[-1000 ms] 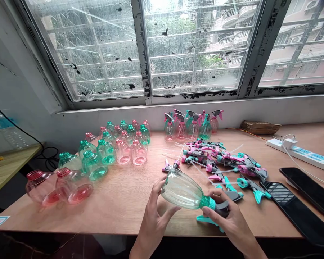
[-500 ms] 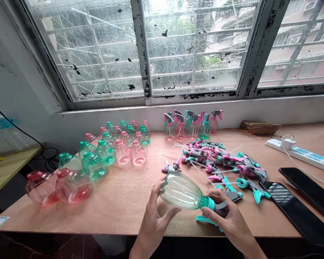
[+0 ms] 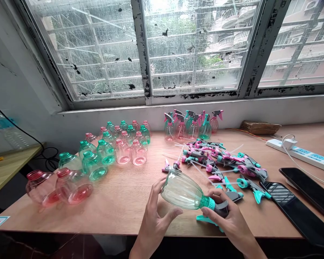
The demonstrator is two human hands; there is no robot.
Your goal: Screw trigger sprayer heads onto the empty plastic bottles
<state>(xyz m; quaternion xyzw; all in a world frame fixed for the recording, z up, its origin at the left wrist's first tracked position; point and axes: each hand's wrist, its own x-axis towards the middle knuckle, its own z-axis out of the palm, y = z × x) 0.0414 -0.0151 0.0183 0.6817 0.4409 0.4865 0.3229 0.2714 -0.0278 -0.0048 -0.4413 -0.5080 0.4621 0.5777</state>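
Observation:
A clear green spray bottle (image 3: 182, 190) lies tilted on its side in the air over the table's front edge, its neck to the right. My left hand (image 3: 158, 212) holds its base end, fingers behind and thumb in front. On the neck sits a turquoise collar with a dark grey spray head (image 3: 221, 208), which my right hand (image 3: 229, 219) grips between thumb and fingers. The turquoise trigger (image 3: 206, 219) points down to the left below it. Just beyond my hands lies a heap of loose pink, turquoise and grey spray heads (image 3: 218, 158) with thin tubes.
Open pink bottles (image 3: 72, 189) and green bottles (image 3: 94, 167) stand in rows on the left. Several bottles with spray heads (image 3: 180, 127) stand by the wall. Two phones (image 3: 294, 210), a power strip (image 3: 302, 154) and a wooden block (image 3: 260, 127) are on the right.

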